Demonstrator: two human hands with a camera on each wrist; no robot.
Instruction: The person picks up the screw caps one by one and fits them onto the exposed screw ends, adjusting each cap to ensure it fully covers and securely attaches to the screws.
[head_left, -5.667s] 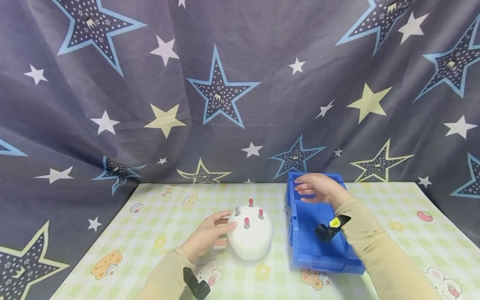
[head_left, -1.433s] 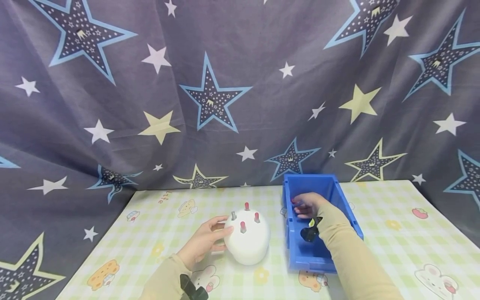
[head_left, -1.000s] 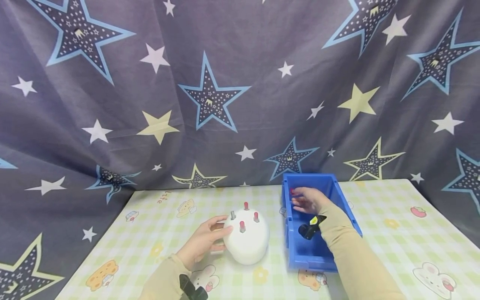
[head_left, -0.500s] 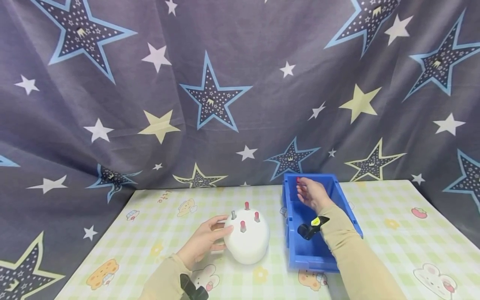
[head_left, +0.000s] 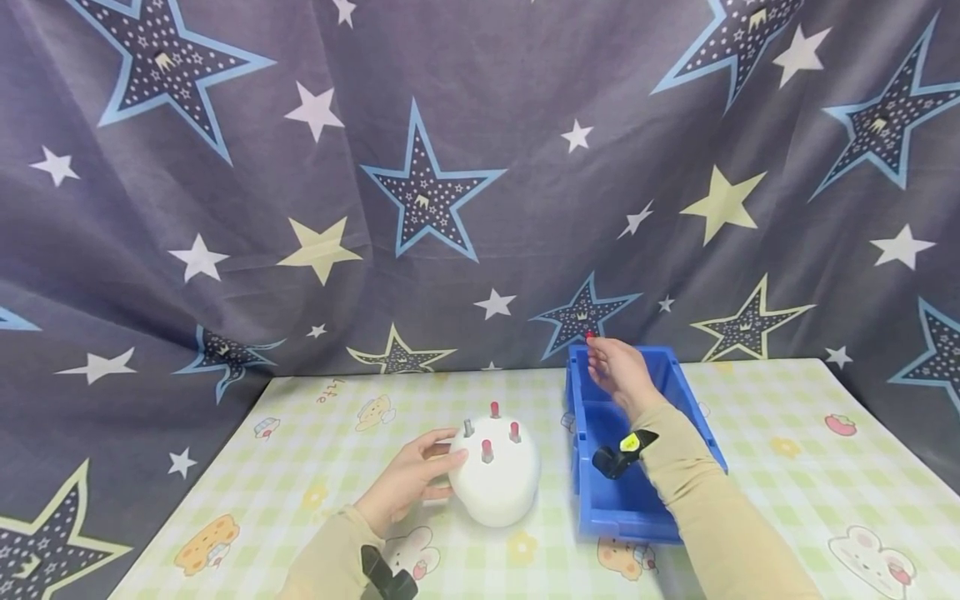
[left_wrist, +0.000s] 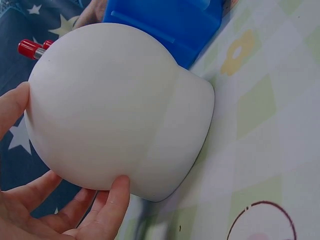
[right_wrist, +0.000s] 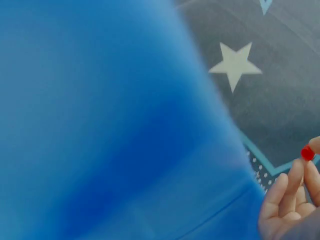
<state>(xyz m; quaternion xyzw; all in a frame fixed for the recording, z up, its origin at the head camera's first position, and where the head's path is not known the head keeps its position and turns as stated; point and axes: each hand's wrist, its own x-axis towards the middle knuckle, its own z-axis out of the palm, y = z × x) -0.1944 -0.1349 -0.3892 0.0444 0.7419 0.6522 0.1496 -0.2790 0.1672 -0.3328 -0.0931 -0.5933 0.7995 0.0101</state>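
Observation:
A white rounded block (head_left: 497, 479) stands on the table, with several upright metal studs on top. Red caps (head_left: 487, 447) cover three of these; the stud at the left (head_left: 468, 427) is bare grey. My left hand (head_left: 411, 479) holds the block from its left side, thumb and fingertips against its curved wall in the left wrist view. Over the back left rim of the blue bin (head_left: 626, 527), my right hand (head_left: 622, 371) pinches a small red cap (right_wrist: 307, 152) between thumb and forefinger. Most of that cap is hidden by the fingers.
The bin stands just right of the block, its left wall between the block and my right hand. A checked cloth (head_left: 315, 475) with cartoon prints covers the table. Behind it hangs a dark curtain (head_left: 480, 292) with stars.
My right hand has risen from inside the bin, up and towards its back, with a red cap in its fingers. My left hand and the block have stayed put.

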